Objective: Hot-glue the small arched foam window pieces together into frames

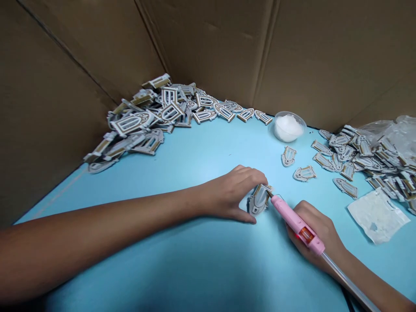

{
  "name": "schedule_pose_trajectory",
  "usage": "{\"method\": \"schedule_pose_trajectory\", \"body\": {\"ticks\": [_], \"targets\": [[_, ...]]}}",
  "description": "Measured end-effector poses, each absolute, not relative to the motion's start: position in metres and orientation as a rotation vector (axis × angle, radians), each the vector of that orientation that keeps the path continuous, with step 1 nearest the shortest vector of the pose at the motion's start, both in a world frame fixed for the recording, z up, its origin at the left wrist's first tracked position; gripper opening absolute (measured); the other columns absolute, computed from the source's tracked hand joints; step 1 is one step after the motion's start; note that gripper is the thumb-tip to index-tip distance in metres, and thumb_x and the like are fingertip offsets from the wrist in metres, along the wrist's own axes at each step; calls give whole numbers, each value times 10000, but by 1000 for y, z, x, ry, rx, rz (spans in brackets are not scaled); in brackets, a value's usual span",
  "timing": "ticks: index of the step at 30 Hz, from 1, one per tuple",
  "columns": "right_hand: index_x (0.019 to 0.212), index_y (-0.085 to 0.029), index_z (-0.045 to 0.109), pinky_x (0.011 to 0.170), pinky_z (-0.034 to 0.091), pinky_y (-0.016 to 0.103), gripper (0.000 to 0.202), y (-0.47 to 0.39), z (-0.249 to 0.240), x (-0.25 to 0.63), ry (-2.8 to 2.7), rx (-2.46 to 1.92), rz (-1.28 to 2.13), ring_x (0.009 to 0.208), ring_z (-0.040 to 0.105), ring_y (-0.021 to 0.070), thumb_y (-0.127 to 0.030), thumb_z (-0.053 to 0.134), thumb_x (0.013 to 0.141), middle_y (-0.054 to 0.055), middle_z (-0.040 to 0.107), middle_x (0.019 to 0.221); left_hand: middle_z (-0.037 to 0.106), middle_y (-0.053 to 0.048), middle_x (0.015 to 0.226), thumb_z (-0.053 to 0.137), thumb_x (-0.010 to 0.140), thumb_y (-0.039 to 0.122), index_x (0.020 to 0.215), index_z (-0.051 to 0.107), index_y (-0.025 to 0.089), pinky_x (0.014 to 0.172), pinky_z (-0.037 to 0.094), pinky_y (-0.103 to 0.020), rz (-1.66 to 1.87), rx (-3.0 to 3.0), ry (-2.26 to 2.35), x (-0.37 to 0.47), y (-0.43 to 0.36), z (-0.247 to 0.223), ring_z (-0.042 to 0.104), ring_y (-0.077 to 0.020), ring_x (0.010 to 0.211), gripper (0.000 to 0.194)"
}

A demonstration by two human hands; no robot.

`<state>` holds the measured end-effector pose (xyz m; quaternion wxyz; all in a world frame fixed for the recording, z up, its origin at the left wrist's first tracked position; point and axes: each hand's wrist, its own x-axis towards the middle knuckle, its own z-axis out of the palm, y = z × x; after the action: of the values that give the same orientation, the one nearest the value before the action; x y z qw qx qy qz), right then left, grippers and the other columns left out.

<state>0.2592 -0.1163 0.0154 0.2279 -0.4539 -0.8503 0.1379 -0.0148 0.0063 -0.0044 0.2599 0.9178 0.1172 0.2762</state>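
The left hand [238,193] holds an arched piece [259,203] between thumb and fingers. The right hand [316,232] grips a pink tool [290,216], tip at the piece's facing edge.

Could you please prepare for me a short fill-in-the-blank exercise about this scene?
1. The tool in the right hand has a body coloured ____.
2. The small piece sits between the left hand's fingers and its ____.
3. The round bowl contains stuff coloured ____.
4. The tabletop is light ____.

Missing words: pink; thumb; white; blue.
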Motion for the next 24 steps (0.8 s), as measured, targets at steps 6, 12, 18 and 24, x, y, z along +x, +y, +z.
{"method": "schedule_pose_trajectory", "body": {"ticks": [6, 12, 18, 24], "targets": [[845, -231, 423, 528, 366, 214, 209, -115, 16, 257, -2362, -1254, 348, 601, 467, 98, -95, 552, 938, -28, 453, 765, 663, -114, 1234, 884, 790, 469, 1310, 404, 237, 1010, 412, -407, 799, 2525, 266, -13, 1, -3, 633, -277, 1136, 745], [816, -231, 413, 505, 338, 212, 206, -116, 19, 252, -2353, -1238, 286, 570, 452, 91, -110, 532, 933, -35, 445, 741, 673, -104, 1210, 874, 803, 480, 1308, 406, 232, 1015, 416, -394, 823, 2536, 275, -14, 1, -1, 645, -262, 1112, 732], [790, -231, 399, 495, 317, 212, 221, -116, 19, 248, -2337, -1248, 239, 550, 428, 88, -96, 511, 926, -40, 428, 715, 682, -103, 1196, 864, 804, 502, 1291, 425, 224, 1001, 419, -387, 826, 2537, 292, -14, 0, -1, 651, -259, 1096, 713], [791, -231, 396, 491, 315, 209, 221, -117, 20, 248, -2336, -1247, 229, 552, 420, 89, -108, 520, 925, -40, 419, 712, 687, -105, 1198, 867, 798, 509, 1292, 429, 222, 997, 421, -390, 836, 2544, 315, -14, -2, -1, 654, -260, 1099, 720]]}}
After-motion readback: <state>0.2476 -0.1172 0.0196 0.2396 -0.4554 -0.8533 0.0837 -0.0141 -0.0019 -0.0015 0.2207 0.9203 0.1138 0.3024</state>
